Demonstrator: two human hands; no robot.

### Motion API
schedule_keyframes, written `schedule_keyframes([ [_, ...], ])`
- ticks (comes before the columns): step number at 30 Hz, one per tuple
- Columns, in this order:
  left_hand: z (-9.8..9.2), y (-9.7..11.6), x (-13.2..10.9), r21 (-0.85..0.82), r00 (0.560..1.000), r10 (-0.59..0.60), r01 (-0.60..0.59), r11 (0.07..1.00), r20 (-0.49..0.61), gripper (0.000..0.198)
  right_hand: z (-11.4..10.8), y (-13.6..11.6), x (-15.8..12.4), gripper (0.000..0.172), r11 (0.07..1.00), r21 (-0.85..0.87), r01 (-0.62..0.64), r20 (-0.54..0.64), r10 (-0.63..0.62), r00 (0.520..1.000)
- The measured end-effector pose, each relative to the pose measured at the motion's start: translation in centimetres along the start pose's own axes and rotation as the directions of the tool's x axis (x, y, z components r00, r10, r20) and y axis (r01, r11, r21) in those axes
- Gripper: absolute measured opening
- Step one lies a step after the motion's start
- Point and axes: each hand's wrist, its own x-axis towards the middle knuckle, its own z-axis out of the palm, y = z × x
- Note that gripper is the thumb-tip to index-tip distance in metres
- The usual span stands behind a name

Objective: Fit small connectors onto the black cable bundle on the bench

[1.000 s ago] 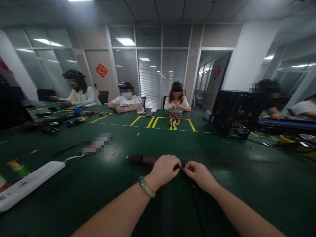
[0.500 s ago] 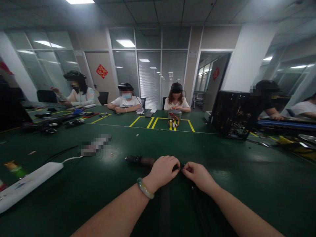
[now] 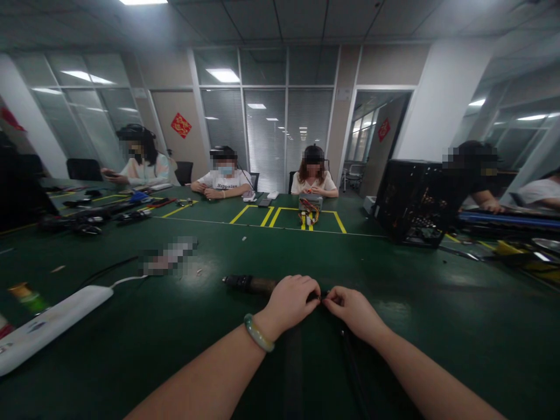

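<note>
My left hand (image 3: pixel 294 300), with a green bangle at its wrist, rests over the right end of a dark cylindrical tool (image 3: pixel 251 284) lying on the green table (image 3: pixel 196 350). Its fingers are curled round something small and dark. Close to its right, my right hand (image 3: pixel 350 307) pinches at the same dark spot; the small part between the fingertips cannot be made out. A black cable or strap (image 3: pixel 350 356) runs from below my right hand toward the near edge.
A white power strip (image 3: pixel 56 326) and a green bottle (image 3: pixel 28 298) are at the left. Black computer case (image 3: pixel 415 204) stands back right. Across the table, several people sit behind a small grey box with wires (image 3: pixel 310 204) and tangled parts (image 3: pixel 83 221).
Both my hands stay almost in place, with only a slight shift of the fingertips. At the far left, a person's raised hand has come down.
</note>
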Motion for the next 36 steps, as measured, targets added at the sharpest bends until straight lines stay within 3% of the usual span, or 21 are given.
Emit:
schedule_keyframes([
  [15,0.19,-0.09,0.01,-0.002,1.000,0.006,-0.006,1.000,0.000,0.006,0.32,-0.23,0.09,0.016,0.999,-0.047,0.012,-0.063,-0.015,0.998],
  [20,0.21,-0.04,0.00,0.031,1.000,-0.012,0.012,0.999,-0.001,0.013,0.20,-0.45,0.01,0.018,1.000,-0.025,-0.007,-0.026,0.006,1.000],
  [36,-0.08,-0.06,-0.03,0.016,1.000,0.018,-0.018,1.000,0.007,0.007,0.28,-0.46,-0.24,0.017,0.999,-0.049,-0.012,-0.034,0.010,0.999],
])
